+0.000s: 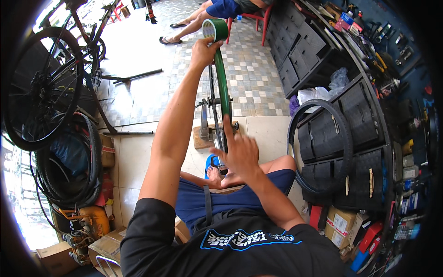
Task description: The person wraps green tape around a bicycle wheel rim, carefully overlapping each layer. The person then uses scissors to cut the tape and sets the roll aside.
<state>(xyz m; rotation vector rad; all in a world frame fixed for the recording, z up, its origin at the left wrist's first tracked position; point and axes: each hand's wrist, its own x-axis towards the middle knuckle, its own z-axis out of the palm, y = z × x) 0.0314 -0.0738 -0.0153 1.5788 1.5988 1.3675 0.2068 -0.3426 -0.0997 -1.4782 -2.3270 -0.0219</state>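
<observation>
My left hand [203, 54] is raised at arm's length, its fingers closed on a roll of green tape [221, 30]. From the roll a green tape strip [222, 81] runs down toward me along a bicycle wheel [212, 87], which is seen nearly edge-on. The wheel sits in a metal stand [205, 121] on a wooden base [199, 141]. My right hand [241, 154] is nearer to me, holding nothing, with the index finger stretched onto or just beside the strip and the thumb apart. Its other fingers are slightly blurred.
A bicycle [60, 69] stands at left above several hanging tires [94, 159] and an orange compressor [94, 221]. To the right, a loose tire [347, 152] leans on black drawers [360, 115]. Beyond the wheel, another person's legs [196, 23] show beside a red chair [265, 23].
</observation>
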